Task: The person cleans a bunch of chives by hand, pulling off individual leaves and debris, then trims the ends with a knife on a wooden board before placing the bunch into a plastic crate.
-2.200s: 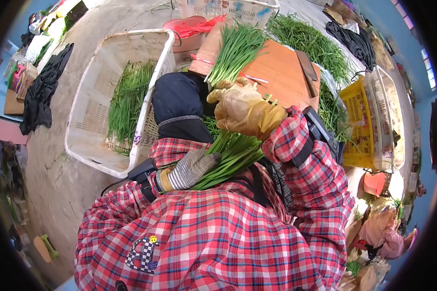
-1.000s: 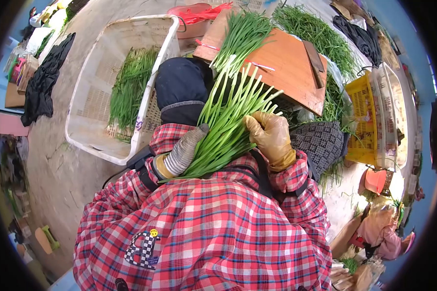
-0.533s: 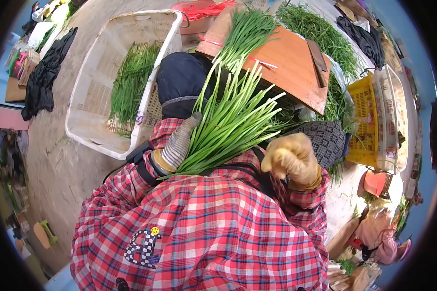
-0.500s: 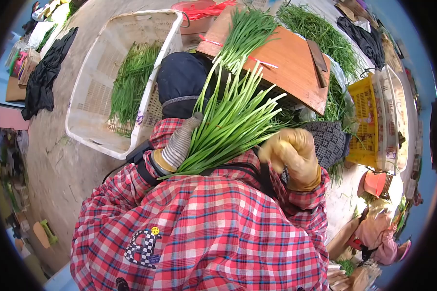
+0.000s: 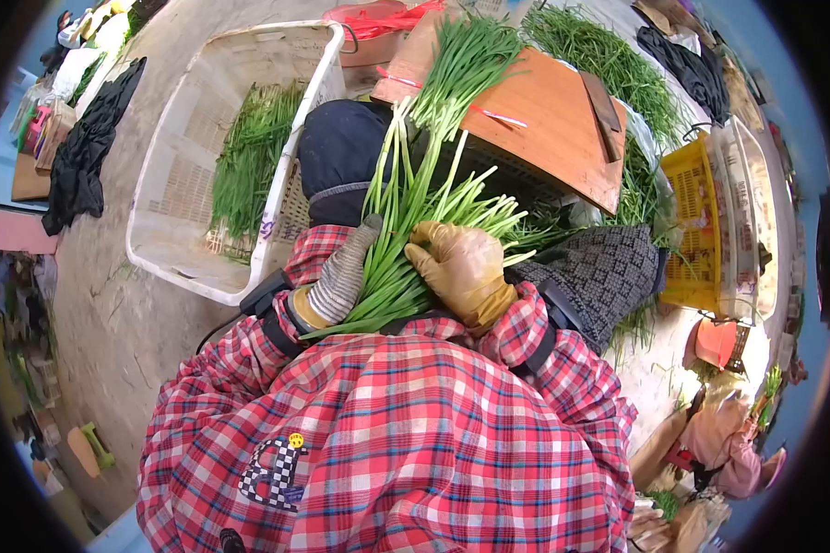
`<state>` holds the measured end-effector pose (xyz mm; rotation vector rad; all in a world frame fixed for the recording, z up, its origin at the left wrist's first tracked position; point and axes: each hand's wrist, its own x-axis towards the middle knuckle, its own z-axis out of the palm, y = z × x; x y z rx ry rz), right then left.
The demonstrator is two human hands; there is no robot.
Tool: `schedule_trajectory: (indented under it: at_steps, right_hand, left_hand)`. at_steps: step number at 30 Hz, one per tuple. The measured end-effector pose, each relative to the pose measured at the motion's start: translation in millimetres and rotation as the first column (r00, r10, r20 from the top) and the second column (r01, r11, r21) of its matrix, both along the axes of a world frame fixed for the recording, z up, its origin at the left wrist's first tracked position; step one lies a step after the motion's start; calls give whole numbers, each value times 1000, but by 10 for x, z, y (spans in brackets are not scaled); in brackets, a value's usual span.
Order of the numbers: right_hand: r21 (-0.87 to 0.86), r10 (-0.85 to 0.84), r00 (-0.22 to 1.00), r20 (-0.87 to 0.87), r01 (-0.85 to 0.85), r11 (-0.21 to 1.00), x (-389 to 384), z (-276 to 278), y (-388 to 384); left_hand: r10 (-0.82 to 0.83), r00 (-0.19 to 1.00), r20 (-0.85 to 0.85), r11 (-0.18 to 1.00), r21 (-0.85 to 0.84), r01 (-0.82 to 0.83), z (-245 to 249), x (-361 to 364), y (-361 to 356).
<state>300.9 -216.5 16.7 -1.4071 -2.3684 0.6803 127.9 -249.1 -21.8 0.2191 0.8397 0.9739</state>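
Note:
A loose bunch of long green garlic chives (image 5: 401,203) lies across my lap, pale stem ends fanned away from me. My left hand (image 5: 339,276), in a grey striped glove, is closed round the bunch's left side. In a yellowish rubber glove, my right hand (image 5: 461,267) has its fingers curled and pinching among the stalks on the right; the fingertips are partly hidden in the green. Just beyond, a second bundle of chives (image 5: 475,60) rests on an orange-brown wooden board (image 5: 549,120), its pale ends towards me.
To the left stands a white plastic crate (image 5: 171,184) with chives (image 5: 254,166) inside. A dark flat bar (image 5: 602,115) and red-white ties (image 5: 500,118) lie on the board. Loose greens (image 5: 609,60) are heaped behind it. A yellow crate (image 5: 692,230) stands right. Another person (image 5: 724,438) is at lower right.
My right hand has moved left and inward from beside the bunch onto its stalks. My left hand keeps its hold, and some stems have shifted.

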Motion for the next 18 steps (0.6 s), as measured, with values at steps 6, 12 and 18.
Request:
schedule_trajectory:
  at_steps: [6,12,18]
  right_hand:
    - [-347,-61,925,-374,-79,935,148,19,97]
    - [-536,40,800,-599,-437,723,533,393,-42]
    - [-176,-112,443,-890,-107,979,1897,734,-107]
  left_hand:
    - [21,997,-69,1000,-7,-21,37,-71,130]
    - [-52,985,166,999,16,50,172,-107,162]
    - [-214,971,102,974,-58,221,46,-119,30]
